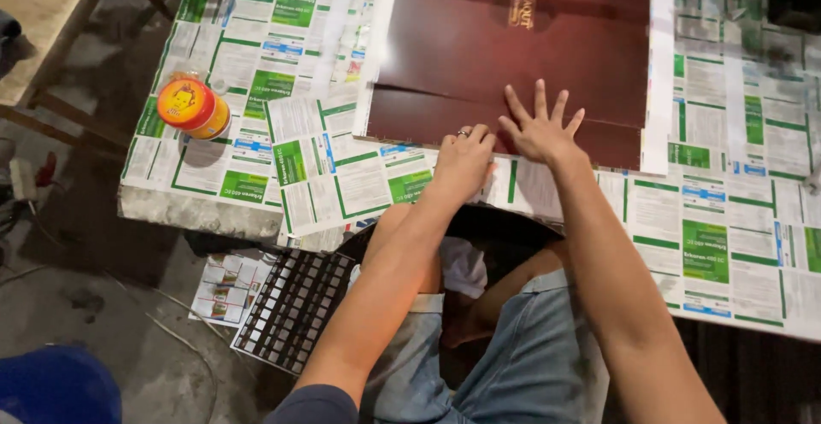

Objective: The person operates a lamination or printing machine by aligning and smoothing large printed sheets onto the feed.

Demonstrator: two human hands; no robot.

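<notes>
From the head camera, looking down past my knees, I see my right hand (540, 129) lying flat on the dark maroon glossy folded card sheet (513, 48), its fingers (540, 99) spread wide and pressing down near the sheet's lower fold, gripping nothing. My left hand (464, 155) sits just beside it, curled into a loose fist with a ring on one finger, knuckles resting at the sheet's lower edge where it meets the paper beneath; I cannot tell whether anything is held inside that fist. The maroon sheet lies across the far middle of the bench (197, 210), which is covered with overlapping green-and-white printed leaflets (342, 167). Well apart to my left, a round yellow tub with an orange lid (192, 106) lies on the leaflets; its lid is shut, so what it contains is hidden. Down on the floor, below the bench's edge, lie a dark printed sheet of small white rectangles (291, 309) and a smaller printed sheet (229, 287) touching it.
</notes>
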